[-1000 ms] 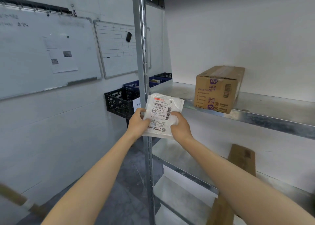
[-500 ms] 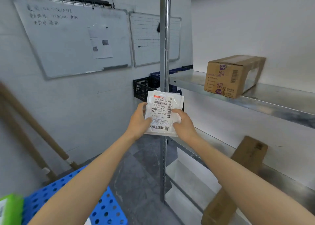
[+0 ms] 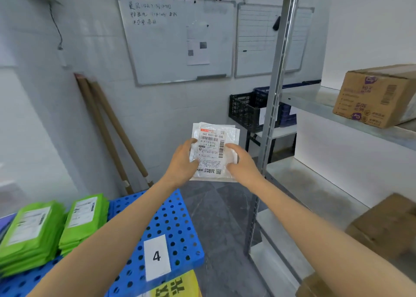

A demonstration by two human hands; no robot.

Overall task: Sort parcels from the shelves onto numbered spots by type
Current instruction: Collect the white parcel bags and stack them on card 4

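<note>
Both hands, left hand [image 3: 183, 159] and right hand [image 3: 242, 161], clamp the white poly mailer [image 3: 213, 150] mid-carry; next, select its numbered spot on the blue pallet [image 3: 180, 224].

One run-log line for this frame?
stage: carrying | held: white parcel, left hand and right hand | below: blue pallet, tag 4 | green parcels stacked

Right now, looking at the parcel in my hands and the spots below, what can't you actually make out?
- White parcel: small label print blurred; left hand and right hand cover its sides.
- Blue pallet: only the tag 4 shows; other numbers lie under the green parcels or past the left edge.
- Yellow sheet: cut by the bottom edge.
- Brown box: cut by the right edge, print blurred.
</note>
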